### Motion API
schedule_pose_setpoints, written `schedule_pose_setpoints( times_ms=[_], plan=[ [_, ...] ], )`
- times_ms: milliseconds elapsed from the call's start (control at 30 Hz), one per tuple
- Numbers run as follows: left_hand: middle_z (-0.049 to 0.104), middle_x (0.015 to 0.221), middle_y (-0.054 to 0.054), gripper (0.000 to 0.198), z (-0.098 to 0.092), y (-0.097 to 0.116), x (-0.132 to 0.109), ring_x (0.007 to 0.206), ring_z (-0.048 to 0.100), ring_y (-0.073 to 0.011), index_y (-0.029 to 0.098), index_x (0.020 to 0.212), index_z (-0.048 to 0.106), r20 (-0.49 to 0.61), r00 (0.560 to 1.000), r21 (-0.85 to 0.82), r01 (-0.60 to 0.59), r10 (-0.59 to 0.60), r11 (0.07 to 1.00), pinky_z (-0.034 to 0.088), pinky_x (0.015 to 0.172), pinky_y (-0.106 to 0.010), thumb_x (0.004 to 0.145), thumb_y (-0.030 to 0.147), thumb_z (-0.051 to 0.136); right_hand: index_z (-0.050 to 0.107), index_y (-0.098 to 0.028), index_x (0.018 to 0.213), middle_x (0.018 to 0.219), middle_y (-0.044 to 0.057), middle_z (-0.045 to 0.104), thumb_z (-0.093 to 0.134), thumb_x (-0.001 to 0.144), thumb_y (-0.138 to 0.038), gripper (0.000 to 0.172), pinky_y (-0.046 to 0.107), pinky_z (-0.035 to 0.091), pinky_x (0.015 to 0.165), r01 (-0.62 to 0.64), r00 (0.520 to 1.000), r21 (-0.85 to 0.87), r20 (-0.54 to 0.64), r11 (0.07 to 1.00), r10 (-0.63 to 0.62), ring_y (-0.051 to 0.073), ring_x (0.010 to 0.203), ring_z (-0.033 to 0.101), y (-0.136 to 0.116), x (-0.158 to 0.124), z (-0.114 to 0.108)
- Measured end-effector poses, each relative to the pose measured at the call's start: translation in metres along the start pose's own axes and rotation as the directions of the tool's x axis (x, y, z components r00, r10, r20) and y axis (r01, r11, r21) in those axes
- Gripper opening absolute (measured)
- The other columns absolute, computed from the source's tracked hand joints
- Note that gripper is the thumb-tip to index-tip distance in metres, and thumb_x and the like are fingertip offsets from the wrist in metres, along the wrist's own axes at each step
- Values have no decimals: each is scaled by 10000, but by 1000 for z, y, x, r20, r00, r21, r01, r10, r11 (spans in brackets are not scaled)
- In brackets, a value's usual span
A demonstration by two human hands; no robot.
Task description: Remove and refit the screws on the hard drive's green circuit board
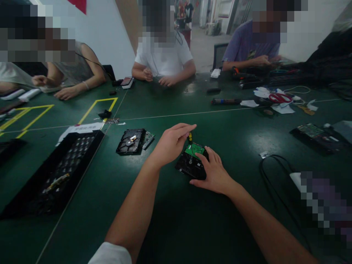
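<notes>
A black hard drive (pixel 184 167) with a green circuit board (pixel 194 149) on its upper face lies on the table in front of me. My right hand (pixel 217 172) grips its right side, thumb at the near edge and fingers over the board and far edge. A screwdriver (pixel 190 138) with a yellow-and-black handle stands nearly upright over the board. My left hand (pixel 172 145) is at its handle, thumb and fingers closed around it, index finger stretched past the top. The screwdriver's tip is too small to make out clearly.
Left of my hands lie another hard drive (pixel 130 141) and a loose circuit board (pixel 148 140). A long black tray (pixel 85 161) holds small metal parts. Further drives (pixel 316 137) and a black cable (pixel 261 172) are at right. Several people sit across the green table (pixel 154 113).
</notes>
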State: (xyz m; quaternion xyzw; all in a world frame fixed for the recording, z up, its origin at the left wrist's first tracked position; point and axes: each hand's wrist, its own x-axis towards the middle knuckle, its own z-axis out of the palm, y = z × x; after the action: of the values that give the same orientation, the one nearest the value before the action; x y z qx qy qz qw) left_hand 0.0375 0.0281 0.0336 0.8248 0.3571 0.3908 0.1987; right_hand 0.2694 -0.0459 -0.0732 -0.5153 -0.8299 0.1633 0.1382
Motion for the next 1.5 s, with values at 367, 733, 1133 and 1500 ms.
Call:
schedule_pose_setpoints(
  times_ms=[367, 733, 1133, 1500],
  plan=[
    [759, 1243, -78, 317, 0, 2, 0, 1164, 712, -198, 223, 1296, 738, -23, 999, -21, 37, -38, 999, 590, 1030, -373, 1058, 116, 557, 419, -177, 1626, 1745, 272, 184, 703, 778, -850, 1120, 682, 232, 1284, 10, 1000, -15, -4, 1000, -10, 509, 1631, 161, 2, 2, 2],
    [736, 1320, -89, 405, 4, -3, 0, 1224, 691, -195, 212, 1413, 673, -26, 1000, 1, 12, -11, 1000, 567, 1071, -380, 1064, 94, 502, 426, -171, 1619, 1744, 269, 201, 723, 778, -825, 1106, 683, 229, 1282, 22, 1000, 8, -10, 1000, -22, 509, 1625, 174, 2, 2, 2],
    [770, 1282, -69, 274, -2, -5, -1, 1202, 713, -203, 215, 1259, 754, -41, 999, -11, -10, 9, 1000, 574, 1046, -356, 1042, 140, 603, 420, -163, 1627, 1755, 275, 154, 702, 787, -845, 1119, 678, 252, 1274, 45, 999, -39, -22, 998, -45, 513, 1620, 187, 7, 4, 4],
    [738, 1043, -36, 120, 12, -4, -1, 911, 699, -163, 213, 1045, 751, -159, 985, 11, 73, -70, 997, 585, 775, -280, 960, 287, 792, 392, -182, 1649, 1777, 265, 104, 662, 814, -860, 1109, 686, 241, 1274, 51, 998, -31, -21, 998, -51, 511, 1632, 159, 8, 3, 5]
  ],
)
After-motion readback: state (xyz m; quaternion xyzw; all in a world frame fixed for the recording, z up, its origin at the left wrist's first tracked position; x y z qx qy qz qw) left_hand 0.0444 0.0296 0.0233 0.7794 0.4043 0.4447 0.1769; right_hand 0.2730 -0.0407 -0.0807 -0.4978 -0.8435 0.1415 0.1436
